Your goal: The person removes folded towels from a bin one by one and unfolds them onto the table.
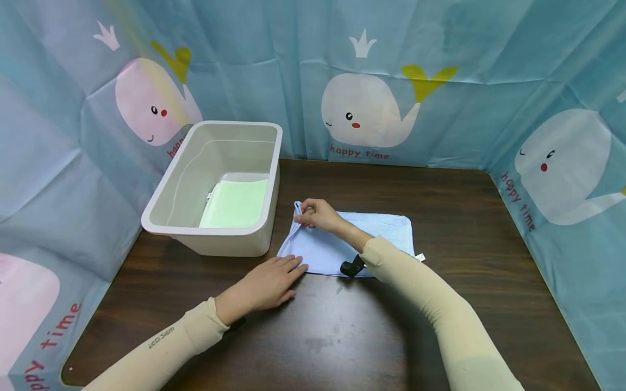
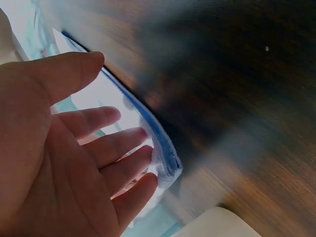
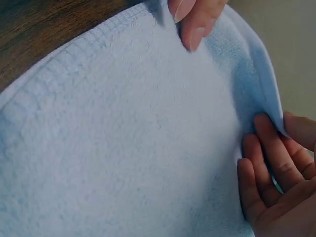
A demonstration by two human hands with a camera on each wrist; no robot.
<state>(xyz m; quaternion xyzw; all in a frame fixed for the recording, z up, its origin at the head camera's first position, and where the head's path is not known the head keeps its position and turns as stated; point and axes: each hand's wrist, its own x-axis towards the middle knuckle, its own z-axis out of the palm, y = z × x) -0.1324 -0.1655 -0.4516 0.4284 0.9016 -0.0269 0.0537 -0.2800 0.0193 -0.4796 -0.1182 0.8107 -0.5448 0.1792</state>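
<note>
A light blue towel point(image 1: 364, 239) lies folded flat on the dark wooden table, with a small white label point(image 1: 419, 257) at its right edge. Its far left corner is lifted and bent over by my right hand point(image 1: 318, 214), which pinches the edge between thumb and fingers point(image 3: 269, 143). My left hand point(image 1: 271, 279) rests palm down at the near left corner, fingertips on the towel's edge. From the left wrist, its fingers point(image 2: 118, 148) look spread and relaxed, the thumb apart from them. The towel's stitched hem point(image 3: 74, 57) shows close up in the right wrist view.
A light grey plastic bin point(image 1: 271, 217) stands to the left of the towel, with a pale green cloth point(image 1: 235, 203) inside it. Blue curtains point(image 1: 293, 70) with printed whales hang around the back and sides of the table point(image 1: 459, 228).
</note>
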